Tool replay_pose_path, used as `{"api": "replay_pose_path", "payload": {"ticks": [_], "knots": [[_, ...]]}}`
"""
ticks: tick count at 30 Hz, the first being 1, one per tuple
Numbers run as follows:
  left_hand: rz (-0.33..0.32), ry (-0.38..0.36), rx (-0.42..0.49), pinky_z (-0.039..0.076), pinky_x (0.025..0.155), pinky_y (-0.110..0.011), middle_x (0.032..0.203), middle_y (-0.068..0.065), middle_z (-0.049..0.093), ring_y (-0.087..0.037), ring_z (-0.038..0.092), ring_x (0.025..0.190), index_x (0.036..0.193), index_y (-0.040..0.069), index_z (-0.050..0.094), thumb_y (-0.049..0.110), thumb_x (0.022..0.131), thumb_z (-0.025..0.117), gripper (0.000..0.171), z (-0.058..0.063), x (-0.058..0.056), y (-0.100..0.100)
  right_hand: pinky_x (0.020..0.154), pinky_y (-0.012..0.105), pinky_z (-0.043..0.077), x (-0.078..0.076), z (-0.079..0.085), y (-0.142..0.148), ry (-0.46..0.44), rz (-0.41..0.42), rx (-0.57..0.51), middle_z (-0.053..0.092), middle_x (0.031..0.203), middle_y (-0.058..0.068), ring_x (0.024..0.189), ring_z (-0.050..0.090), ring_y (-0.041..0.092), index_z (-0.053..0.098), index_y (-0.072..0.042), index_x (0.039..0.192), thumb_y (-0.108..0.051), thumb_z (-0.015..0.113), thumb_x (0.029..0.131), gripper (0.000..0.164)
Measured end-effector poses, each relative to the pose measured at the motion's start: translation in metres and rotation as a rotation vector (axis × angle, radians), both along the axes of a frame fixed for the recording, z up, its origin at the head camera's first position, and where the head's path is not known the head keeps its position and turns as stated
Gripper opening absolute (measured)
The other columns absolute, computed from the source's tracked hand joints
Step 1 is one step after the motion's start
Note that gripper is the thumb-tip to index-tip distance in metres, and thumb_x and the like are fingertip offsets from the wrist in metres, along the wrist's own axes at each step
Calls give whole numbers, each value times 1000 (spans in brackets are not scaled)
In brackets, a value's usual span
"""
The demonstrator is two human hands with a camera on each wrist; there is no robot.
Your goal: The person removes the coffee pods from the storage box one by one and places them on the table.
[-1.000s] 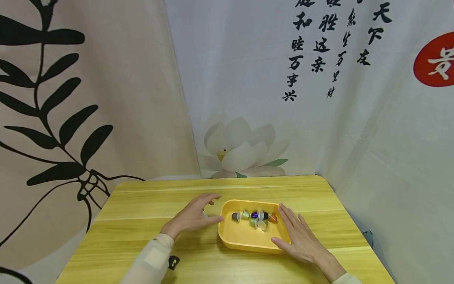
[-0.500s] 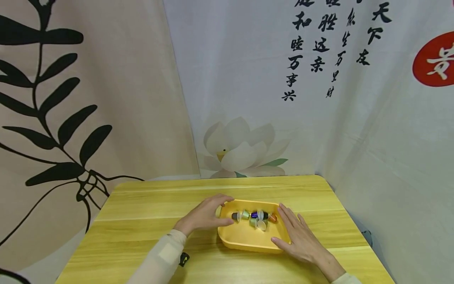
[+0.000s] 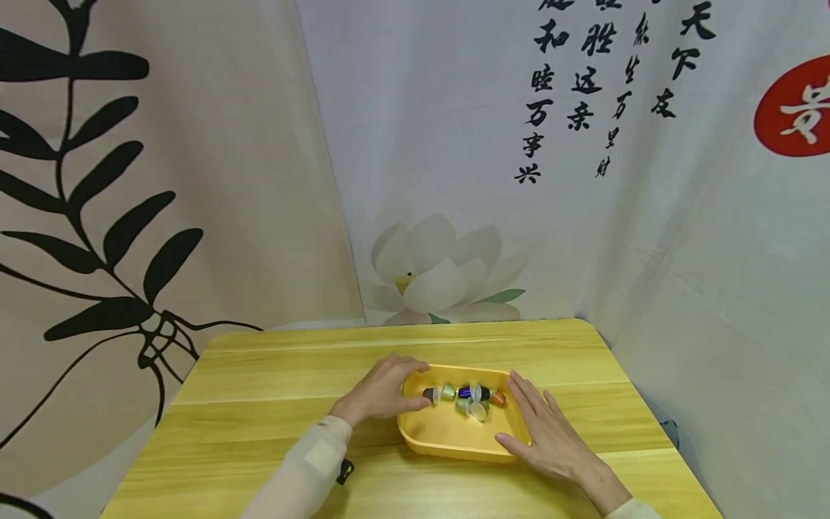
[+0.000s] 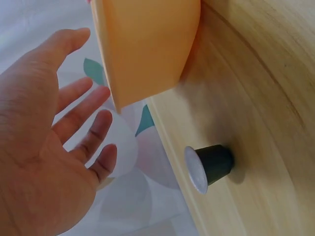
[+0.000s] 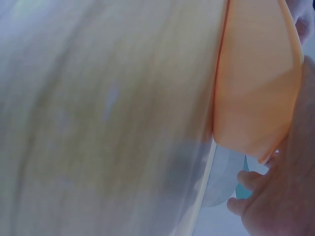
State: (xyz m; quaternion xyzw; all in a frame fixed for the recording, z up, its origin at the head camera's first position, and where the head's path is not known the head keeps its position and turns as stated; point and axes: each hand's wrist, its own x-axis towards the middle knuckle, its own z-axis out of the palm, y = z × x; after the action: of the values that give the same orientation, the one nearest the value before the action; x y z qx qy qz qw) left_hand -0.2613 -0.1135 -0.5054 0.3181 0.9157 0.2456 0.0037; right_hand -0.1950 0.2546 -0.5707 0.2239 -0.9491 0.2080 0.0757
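Observation:
A yellow plastic tray (image 3: 454, 435) lies on the table with several small coffee capsules (image 3: 478, 411) in it. My left hand (image 3: 382, 389) is at the tray's left end, thumb and fingers spread over the rim and near a dark capsule (image 3: 429, 395). In the left wrist view its fingers are loosely bent and hold nothing. Outside the tray, another dark capsule (image 4: 214, 164) with a pale lid lies on its side on the table; the left hand hides it in the head view. My right hand (image 3: 551, 441) rests along the tray's right rim, fingers extended.
The light wooden table (image 3: 272, 375) extends around the tray. A curtain with a printed lotus (image 3: 447, 270) hangs behind its far edge. A small black object (image 3: 345, 471) shows beside the left sleeve.
My left hand has moved right, from beside the tray to over its left end. My right hand, the tray and the capsules inside it look unmoved.

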Motion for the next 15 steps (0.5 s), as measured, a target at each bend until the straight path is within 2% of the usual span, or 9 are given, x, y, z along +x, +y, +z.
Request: {"api": "replay_pose_path", "payload": {"ticks": [5, 15], "knots": [[22, 37, -8, 47, 124, -68, 151, -11, 75, -37, 67, 144, 145, 12, 75, 37, 98, 90, 56, -6, -3, 3, 132, 80, 28, 0, 0, 0, 8, 3, -6, 23, 190, 10, 170, 36, 47, 27, -7, 179, -62, 68, 107, 99], [14, -12, 24, 50, 116, -74, 147, -12, 78, -41, 70, 140, 138, 9, 78, 29, 98, 89, 46, -13, -6, 13, 133, 80, 28, 1, 0, 0, 2, -1, -4, 22, 191, 9, 170, 36, 47, 27, -8, 179, -62, 68, 107, 100]]}}
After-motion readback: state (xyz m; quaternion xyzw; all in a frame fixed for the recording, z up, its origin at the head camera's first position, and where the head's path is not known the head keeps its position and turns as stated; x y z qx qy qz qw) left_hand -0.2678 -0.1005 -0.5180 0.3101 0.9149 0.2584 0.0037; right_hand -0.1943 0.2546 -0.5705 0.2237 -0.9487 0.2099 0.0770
